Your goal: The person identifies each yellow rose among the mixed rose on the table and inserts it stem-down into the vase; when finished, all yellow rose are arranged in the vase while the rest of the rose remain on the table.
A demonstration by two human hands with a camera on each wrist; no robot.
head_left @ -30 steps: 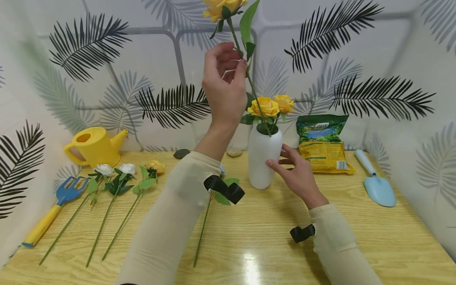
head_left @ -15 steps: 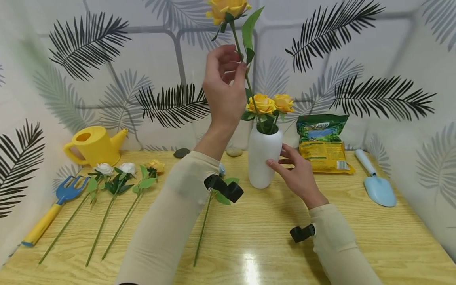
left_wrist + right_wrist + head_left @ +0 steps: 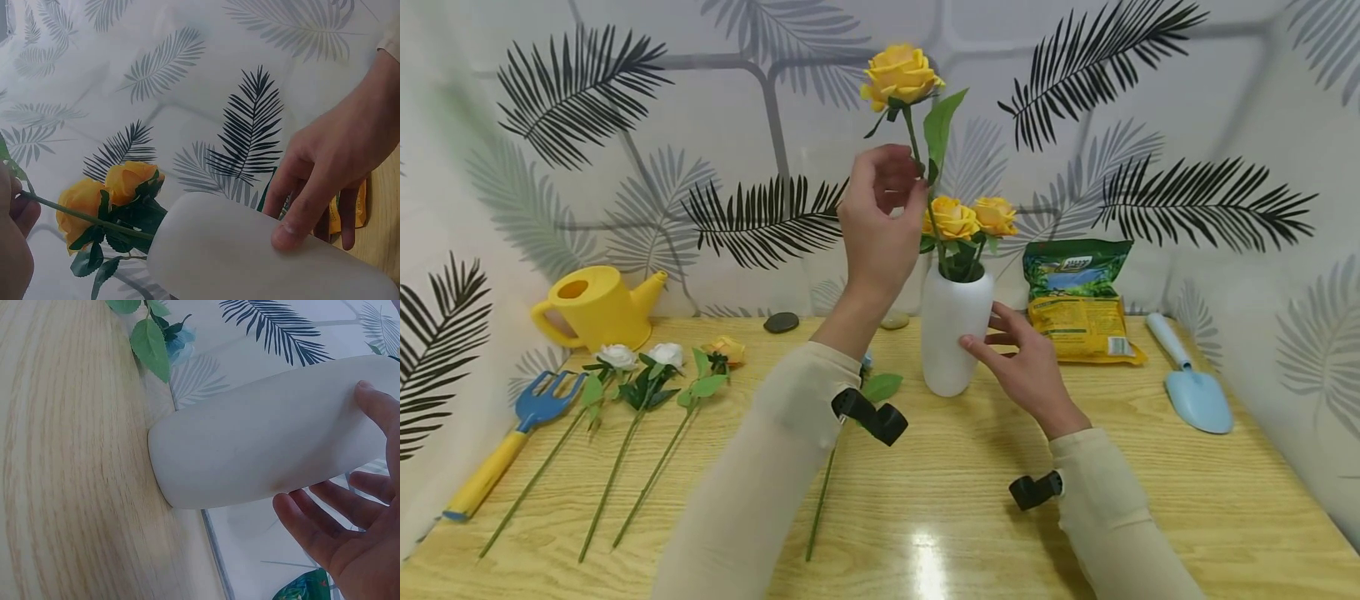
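My left hand [image 3: 880, 229] pinches the green stem of a yellow artificial rose [image 3: 901, 77] between thumb and fingers. The stem slants down into the mouth of a white vase [image 3: 953, 337], and its bloom stands well above the rim. Two other yellow roses [image 3: 953, 218] stick out of that mouth, lower down. My right hand [image 3: 1026, 367] holds the vase's right side, thumb on the front and fingers round the back. In the right wrist view, the upright vase [image 3: 250, 437] has its base on the wooden table. The stem's lower end is hidden inside the vase.
On the left lie two white roses [image 3: 666, 357], a yellow rose [image 3: 726, 350] and a blue fork [image 3: 541, 404]. A yellow watering can [image 3: 598, 308] stands behind them. One blue flower [image 3: 867, 360] is partly behind my left sleeve. To the right are a bag [image 3: 1078, 304] and a trowel [image 3: 1198, 400].
My left hand has come down with the yellow rose, whose stem has sunk deeper into the vase. The right hand and the vase have stayed in place.
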